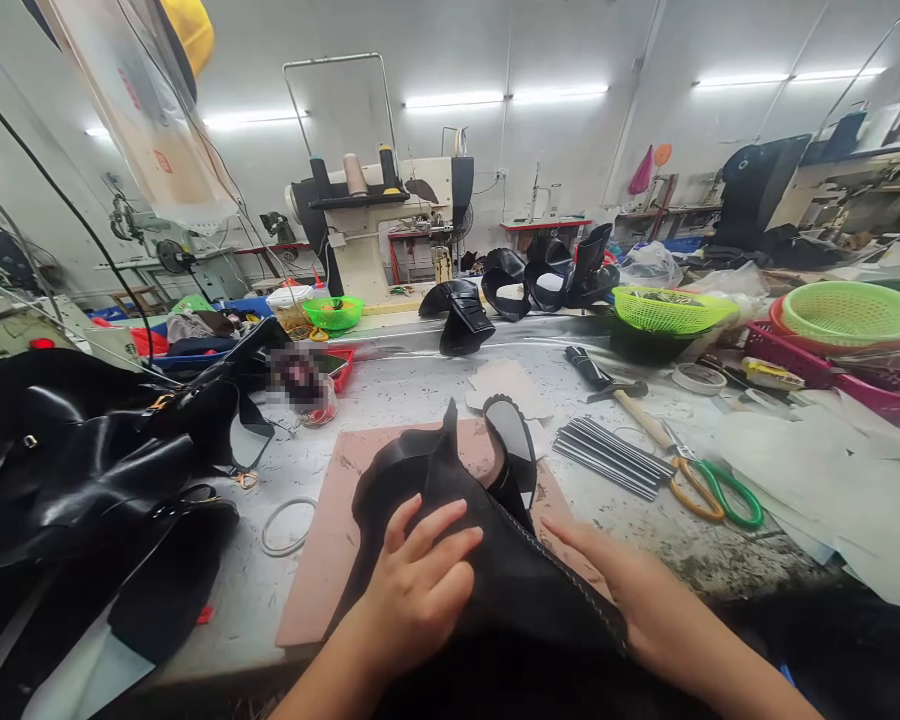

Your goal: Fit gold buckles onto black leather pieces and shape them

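While your left hand (420,590) lies flat, fingers spread, on the black leather piece (450,470), your right hand (607,580) rests open along its stitched edge, pinning it steady on the pink board (322,550).

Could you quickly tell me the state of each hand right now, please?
Left hand: open, fingers pressing on the black leather piece.
Right hand: open, flat along its stitched edge, gripping nothing.

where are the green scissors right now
Head view, right side: the green scissors lie on the table beside the hammer and dark strips, right of the black leather piece.
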A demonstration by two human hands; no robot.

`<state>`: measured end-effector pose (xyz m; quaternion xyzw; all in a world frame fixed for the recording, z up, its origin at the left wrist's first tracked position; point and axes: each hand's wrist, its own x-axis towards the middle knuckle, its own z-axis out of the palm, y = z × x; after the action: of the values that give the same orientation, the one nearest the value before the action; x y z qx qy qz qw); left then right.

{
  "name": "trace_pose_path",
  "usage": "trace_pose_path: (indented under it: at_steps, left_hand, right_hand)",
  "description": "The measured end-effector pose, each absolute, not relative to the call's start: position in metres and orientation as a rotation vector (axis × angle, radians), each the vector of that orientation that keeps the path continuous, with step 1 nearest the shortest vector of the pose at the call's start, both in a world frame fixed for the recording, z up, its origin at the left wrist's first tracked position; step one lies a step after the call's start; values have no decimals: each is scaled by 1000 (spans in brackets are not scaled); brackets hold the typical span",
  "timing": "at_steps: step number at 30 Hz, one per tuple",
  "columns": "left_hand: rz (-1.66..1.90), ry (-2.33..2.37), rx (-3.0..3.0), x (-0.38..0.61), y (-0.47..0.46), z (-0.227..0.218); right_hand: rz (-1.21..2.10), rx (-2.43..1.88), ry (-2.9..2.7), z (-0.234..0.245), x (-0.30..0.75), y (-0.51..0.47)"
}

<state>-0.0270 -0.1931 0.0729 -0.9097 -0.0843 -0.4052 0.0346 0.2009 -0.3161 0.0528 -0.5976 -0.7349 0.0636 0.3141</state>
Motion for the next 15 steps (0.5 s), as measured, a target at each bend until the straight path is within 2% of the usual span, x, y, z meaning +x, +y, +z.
trace_pose_path:
  at_steps: [4,7,11,15]
  left_hand:
    - [-1283,-255,-2809,-21,-198,69]
    - [-1323,-260,-2826,-25,-194,72]
    - [-1334,-388,-2816,-38,-191,79]
    - [-1324,-402,-2789,-40,-199,76]
  right_hand:
    - [-212,-1323,-1969,63,193,-322]
    - [-332,-1207,-1848,54,193,-322]
    - [-117,-1406,-1748,44,210,-331]
    - [248,-1487,-1782,67,234,-347]
